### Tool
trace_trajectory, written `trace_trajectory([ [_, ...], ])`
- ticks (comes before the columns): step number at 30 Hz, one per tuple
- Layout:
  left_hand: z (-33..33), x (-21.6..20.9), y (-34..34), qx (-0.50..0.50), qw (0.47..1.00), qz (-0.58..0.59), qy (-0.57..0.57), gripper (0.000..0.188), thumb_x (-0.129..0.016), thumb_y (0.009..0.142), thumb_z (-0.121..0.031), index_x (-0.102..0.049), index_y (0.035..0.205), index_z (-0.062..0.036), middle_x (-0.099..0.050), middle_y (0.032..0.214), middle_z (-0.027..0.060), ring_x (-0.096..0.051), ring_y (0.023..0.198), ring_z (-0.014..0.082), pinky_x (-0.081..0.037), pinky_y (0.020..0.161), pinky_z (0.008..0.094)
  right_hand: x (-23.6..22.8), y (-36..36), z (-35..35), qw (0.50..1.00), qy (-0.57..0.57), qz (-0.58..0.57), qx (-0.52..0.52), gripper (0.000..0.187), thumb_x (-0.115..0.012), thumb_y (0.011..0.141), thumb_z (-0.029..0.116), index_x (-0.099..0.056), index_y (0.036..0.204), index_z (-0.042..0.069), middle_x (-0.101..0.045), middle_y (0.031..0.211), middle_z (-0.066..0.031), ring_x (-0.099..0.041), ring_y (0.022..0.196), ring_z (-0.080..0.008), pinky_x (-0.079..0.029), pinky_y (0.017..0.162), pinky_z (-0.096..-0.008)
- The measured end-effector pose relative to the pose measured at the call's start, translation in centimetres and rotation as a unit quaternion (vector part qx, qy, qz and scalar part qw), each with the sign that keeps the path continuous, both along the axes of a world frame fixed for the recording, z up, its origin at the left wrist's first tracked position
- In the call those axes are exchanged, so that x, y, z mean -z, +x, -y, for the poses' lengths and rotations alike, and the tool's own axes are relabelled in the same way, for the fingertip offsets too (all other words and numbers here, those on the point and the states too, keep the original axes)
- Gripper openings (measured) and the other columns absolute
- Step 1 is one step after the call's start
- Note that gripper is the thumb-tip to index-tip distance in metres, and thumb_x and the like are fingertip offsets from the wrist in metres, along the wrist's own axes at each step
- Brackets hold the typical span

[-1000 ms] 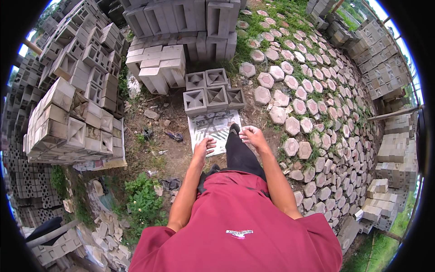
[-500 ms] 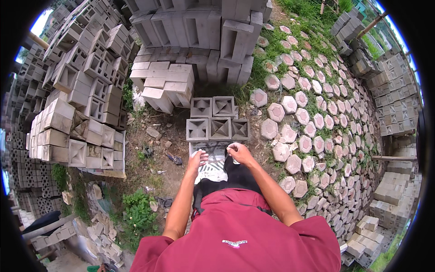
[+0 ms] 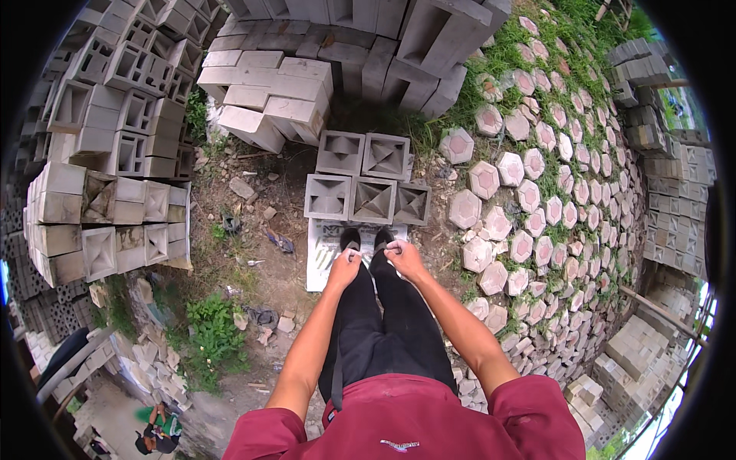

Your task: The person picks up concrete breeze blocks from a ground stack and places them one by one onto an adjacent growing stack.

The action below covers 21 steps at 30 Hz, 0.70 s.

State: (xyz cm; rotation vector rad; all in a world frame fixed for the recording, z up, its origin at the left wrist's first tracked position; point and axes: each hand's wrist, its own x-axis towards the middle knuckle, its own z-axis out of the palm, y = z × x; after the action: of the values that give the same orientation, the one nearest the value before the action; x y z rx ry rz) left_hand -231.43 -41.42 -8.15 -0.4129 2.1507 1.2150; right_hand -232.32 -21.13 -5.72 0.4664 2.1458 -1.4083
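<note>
My left hand (image 3: 345, 268) is held in front of my left leg, its fingers curled together. Beside it, my right hand (image 3: 405, 259) has thumb and fingers pinched in front of my right leg. Whether either holds anything small, or a fold of the black trousers (image 3: 383, 337), is too fine to see. Below, my feet rest on a white printed sheet (image 3: 320, 268) on the ground. Just past it sit several grey concrete vent blocks (image 3: 373, 201) in two touching rows, their pyramid-patterned openings facing up. Neither hand touches them.
Large concrete block stacks stand ahead (image 3: 299, 84) and at the left (image 3: 100, 222). Rows of hexagonal pavers (image 3: 529, 195) cover grassy ground on the right. A leafy plant (image 3: 215, 337) and rubble lie at the lower left, with another person (image 3: 159, 429) beyond. More blocks (image 3: 675, 207) line the far right.
My legs have straightened and my body has risen, showing more trouser and both feet on the sheet. Both hands have drawn their fingers further closed. The view has shifted with my head.
</note>
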Motion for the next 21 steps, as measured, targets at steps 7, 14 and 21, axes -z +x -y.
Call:
trace_trajectory([
  [7,-0.8,14.9,-2.2,0.283,0.935,-0.045,-0.210,0.038,-0.063,0.077,-0.019,-0.051,0.109,-0.0030,-0.052,0.113,0.0162,-0.046,0.113,0.0315,-0.035,0.095,0.0438,16.1,-2.3,1.2,0.994,0.037,0.011,-0.105,0.037,-0.066,0.075,0.013,-0.056,0.106,-0.004,-0.064,0.093,-0.0199,-0.063,0.089,-0.0314,-0.050,0.081,-0.0379],
  [14,-1.7,33.7,-8.2,0.438,0.836,-0.214,-0.254,0.051,-0.059,0.074,-0.010,-0.047,0.123,-0.0028,-0.040,0.135,0.0155,-0.031,0.132,0.0289,-0.025,0.107,0.0445,36.4,-6.2,0.9,0.799,0.320,-0.300,-0.412,0.040,-0.052,0.078,0.008,-0.049,0.116,-0.004,-0.053,0.110,-0.0170,-0.051,0.106,-0.0308,-0.041,0.092,-0.0369],
  [21,-1.7,38.3,-7.5,0.470,0.826,-0.184,-0.252,0.056,-0.068,0.069,-0.011,-0.049,0.121,-0.0100,-0.042,0.134,0.0112,-0.037,0.127,0.0233,-0.021,0.106,0.0465,42.0,-5.0,2.6,0.810,0.323,-0.214,-0.441,0.016,-0.053,0.080,0.013,-0.054,0.093,0.005,-0.055,0.092,-0.0091,-0.059,0.089,-0.0244,-0.049,0.073,-0.0343],
])
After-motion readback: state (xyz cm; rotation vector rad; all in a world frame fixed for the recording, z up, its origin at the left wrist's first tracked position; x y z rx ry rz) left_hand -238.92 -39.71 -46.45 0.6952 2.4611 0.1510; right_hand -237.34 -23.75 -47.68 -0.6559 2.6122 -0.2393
